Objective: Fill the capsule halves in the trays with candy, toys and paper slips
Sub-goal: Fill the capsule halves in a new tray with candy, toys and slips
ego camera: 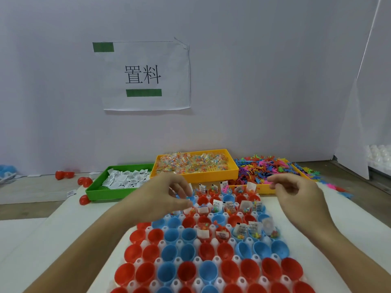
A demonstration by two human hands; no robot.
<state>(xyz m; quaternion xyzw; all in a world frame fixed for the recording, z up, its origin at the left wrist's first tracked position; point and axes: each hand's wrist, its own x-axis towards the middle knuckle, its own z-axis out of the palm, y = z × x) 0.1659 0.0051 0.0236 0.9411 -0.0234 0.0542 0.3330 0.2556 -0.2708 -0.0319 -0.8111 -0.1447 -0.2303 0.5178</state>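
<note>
Overall: a person is leaning over a white tray [146, 243] of capsule halves [208, 271] that is filling the lower middle of the frame.
Capsule halves: red and blue cups are sitting open side up in rows between the tray's white pegs; the near rows are showing bare insides, while several in the far rows are holding candy packets, small toys and upright paper slips.
Left hand [167, 195]: it is hovering over the far left part of the tray with fingers curled, thumb and fingertips drawing close together; whether they are pinching anything is too blurred to tell.
Right hand [296, 193]: it is hanging above the tray's far right edge, fingers loosely bent and holding nothing visible.
Green bin [95, 190]: it is lying at middle left, beyond the tray, holding white printed paper slips [124, 178].
Orange bin [230, 170]: it is sitting at centre, just right of the green bin, heaped with clear packets of coloured candy [192, 160].
Toys [266, 168]: a many-coloured heap of small figures is spreading at middle right, some spilling onto the table.
Loose red halves [84, 181]: a few are lying on the table left of the green bin.
Wall sign [146, 75]: a white sheet with two green bars and printed characters is hanging in the upper centre.
In the way: the left hand is covering part of the tray's far left rows and the green bin's right corner.
</note>
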